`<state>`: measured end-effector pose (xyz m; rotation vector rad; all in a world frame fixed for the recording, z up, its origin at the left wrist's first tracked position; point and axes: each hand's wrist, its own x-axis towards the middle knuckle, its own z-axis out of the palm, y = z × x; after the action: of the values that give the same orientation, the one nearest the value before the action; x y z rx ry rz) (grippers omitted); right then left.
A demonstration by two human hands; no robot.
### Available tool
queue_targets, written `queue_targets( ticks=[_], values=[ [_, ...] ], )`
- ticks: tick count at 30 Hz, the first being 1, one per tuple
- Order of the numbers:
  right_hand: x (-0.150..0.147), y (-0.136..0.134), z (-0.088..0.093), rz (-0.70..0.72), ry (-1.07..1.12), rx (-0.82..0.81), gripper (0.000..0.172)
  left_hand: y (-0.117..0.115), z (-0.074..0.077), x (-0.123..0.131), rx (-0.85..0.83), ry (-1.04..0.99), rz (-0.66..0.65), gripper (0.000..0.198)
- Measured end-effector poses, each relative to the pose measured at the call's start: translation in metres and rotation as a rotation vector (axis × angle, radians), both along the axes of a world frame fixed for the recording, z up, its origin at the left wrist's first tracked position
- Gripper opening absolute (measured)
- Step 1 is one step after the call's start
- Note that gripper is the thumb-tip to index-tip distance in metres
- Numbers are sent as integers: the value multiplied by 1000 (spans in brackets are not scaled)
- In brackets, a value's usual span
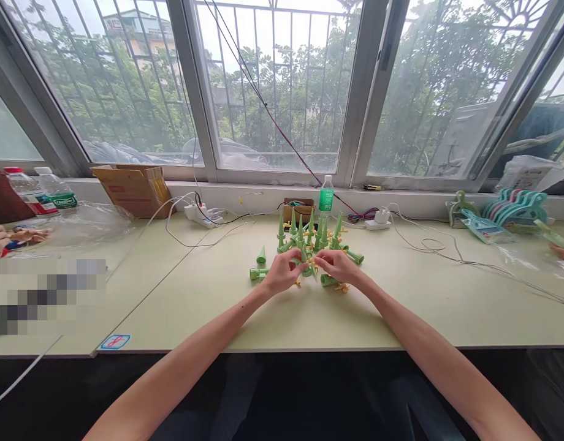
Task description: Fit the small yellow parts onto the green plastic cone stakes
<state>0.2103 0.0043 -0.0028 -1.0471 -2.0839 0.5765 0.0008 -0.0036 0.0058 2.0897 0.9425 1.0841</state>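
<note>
The left hand (282,271), fingers curled, grips a green conical part (303,251) just below frame centre. The right hand (339,264), fingertips nearly closed, pinches a yellow fitting (312,262) beside it.

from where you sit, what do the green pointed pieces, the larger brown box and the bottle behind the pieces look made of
Green pointed pieces: probably moulded plastic, low-sheen, with even colour and repeated shape. Larger brown box: apparently matte cardboard, given its thin flaps. Bottle: likely glossy plastic, though glass is possible; its top looks see-through.
</note>
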Motion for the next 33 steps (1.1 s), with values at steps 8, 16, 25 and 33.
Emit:
queue_targets(
  ticks=[8, 16, 25, 33],
  values=[
    [-1, -2, 3, 33, -13, -8, 41, 1, -1, 1, -15, 3, 10, 24],
    [0, -2, 1, 33, 10, -47, 41, 0, 0, 0, -15, -8, 9, 23],
    [-1, -2, 3, 51, 9, -39, 39, -1, 1, 0, -28, -26, -14, 24],
    [-3, -4, 5, 48, 13, -41, 47, -3, 2, 1, -155, -110, -125, 32]
  ],
)
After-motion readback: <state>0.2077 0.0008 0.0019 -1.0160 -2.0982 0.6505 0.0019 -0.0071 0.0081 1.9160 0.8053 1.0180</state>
